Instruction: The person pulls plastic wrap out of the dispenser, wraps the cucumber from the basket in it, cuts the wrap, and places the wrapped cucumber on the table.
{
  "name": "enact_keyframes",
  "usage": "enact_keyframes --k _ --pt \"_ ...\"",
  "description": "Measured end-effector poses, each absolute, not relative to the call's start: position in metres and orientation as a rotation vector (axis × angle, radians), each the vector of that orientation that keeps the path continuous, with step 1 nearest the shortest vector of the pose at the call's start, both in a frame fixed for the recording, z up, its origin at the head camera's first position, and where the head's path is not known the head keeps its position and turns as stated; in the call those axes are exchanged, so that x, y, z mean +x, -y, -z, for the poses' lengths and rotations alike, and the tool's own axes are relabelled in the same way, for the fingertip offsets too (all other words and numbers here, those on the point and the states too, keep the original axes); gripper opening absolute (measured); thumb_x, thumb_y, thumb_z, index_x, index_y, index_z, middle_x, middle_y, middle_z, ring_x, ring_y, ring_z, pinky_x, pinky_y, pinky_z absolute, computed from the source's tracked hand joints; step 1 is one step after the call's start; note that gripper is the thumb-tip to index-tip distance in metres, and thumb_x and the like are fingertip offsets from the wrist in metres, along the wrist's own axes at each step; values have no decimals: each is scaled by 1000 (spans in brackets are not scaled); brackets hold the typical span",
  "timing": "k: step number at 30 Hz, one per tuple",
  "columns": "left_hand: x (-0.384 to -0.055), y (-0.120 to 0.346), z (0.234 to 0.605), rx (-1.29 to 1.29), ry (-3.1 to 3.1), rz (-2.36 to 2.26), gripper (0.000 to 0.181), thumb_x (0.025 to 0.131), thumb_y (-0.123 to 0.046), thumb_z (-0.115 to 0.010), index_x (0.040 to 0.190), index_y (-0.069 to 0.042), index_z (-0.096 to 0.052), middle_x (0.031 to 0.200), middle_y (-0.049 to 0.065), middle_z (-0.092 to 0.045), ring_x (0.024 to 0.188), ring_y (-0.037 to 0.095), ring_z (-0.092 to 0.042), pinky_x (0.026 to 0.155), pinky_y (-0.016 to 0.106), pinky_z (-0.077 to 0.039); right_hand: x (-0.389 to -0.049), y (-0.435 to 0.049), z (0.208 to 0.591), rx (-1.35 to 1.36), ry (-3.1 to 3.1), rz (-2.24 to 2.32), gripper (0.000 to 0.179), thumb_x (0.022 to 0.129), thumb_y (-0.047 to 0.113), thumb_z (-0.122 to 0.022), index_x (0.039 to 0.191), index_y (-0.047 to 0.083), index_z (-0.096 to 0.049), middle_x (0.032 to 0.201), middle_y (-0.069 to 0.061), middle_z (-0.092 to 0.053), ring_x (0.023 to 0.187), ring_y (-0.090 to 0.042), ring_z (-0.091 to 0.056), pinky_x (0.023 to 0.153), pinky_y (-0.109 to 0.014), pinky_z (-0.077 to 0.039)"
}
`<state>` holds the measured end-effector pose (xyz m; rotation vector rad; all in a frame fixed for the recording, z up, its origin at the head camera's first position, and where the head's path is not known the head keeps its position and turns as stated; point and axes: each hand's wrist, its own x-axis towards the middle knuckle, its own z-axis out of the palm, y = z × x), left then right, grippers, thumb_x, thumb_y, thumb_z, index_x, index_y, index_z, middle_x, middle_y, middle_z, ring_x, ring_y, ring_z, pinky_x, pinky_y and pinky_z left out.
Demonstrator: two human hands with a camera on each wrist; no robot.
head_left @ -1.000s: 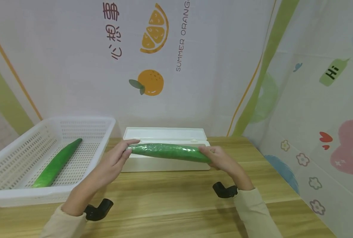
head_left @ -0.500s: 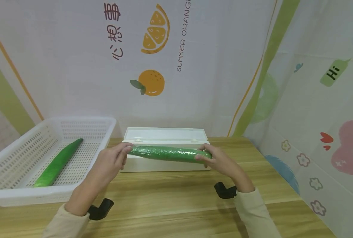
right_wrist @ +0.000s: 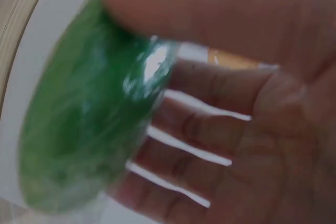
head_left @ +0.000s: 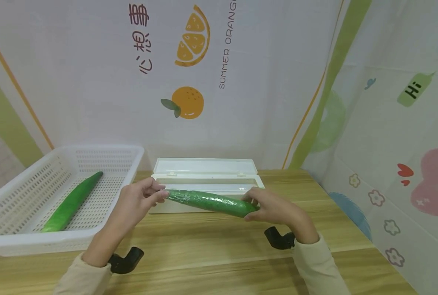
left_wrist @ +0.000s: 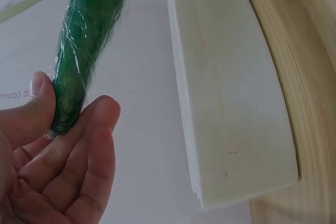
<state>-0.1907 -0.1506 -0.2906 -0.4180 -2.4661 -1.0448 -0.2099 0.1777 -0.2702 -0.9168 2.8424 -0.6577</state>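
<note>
A green cucumber (head_left: 208, 201) wrapped in shiny clear film is held in the air, its right end tilted lower. My left hand (head_left: 139, 200) pinches the narrow end between thumb and fingers; the left wrist view shows the film (left_wrist: 79, 51) bunched around that tip. With thumb on one side and fingers on the other, my right hand (head_left: 272, 209) grips the thicker end, blurred in the right wrist view. Just behind the cucumber stands a long white box (head_left: 206, 196) with its hinged lid (head_left: 206, 166) raised. The cucumber and hands hide part of its front.
A white perforated basket (head_left: 138, 164) stands at the left with another cucumber (head_left: 71, 203) lying in it. The wooden table (head_left: 204, 254) runs back to a printed cloth wall (head_left: 263, 102). Black wrist mounts (head_left: 126, 261) stick out beside both wrists.
The cucumber has come lower and nearer to me, tilting down at its right end. More of the box's inside shows behind it. Both hands keep hold of its ends.
</note>
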Motion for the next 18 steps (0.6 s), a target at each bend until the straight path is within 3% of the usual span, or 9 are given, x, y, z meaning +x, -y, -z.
enact_keyframes --k 3,6,13,18 --pt "-192 150 292 -404 2479 1066 16 83 -20 -68 82 -7 -59 82 7 -72 64 12 -63 55 21 -49 -209 -177 270 -929 -2866 655 36 78 14 -75 108 3 -59 104 -6 -62 93 -21 -59 78 -31 -50" --pt "-193 150 292 -401 2485 1082 19 86 -25 -65 92 -8 -59 82 6 -72 71 17 -66 60 28 -50 -209 -177 270 -947 -2909 627 35 77 13 -75 106 3 -58 103 -6 -62 92 -22 -60 78 -31 -51" --pt "-194 151 294 -428 2489 1042 31 100 -29 -41 121 -11 -55 102 15 -69 91 32 -67 76 48 -53 -206 -178 266 -875 -3004 591 36 77 16 -75 106 2 -58 101 -6 -60 93 -21 -58 78 -32 -50" --pt "-198 151 300 -459 2542 848 32 96 -14 -49 126 -4 -53 109 22 -65 95 38 -64 81 51 -52 -206 -180 264 -827 -3038 569 36 77 17 -75 105 2 -59 100 -6 -59 91 -19 -56 77 -32 -50"
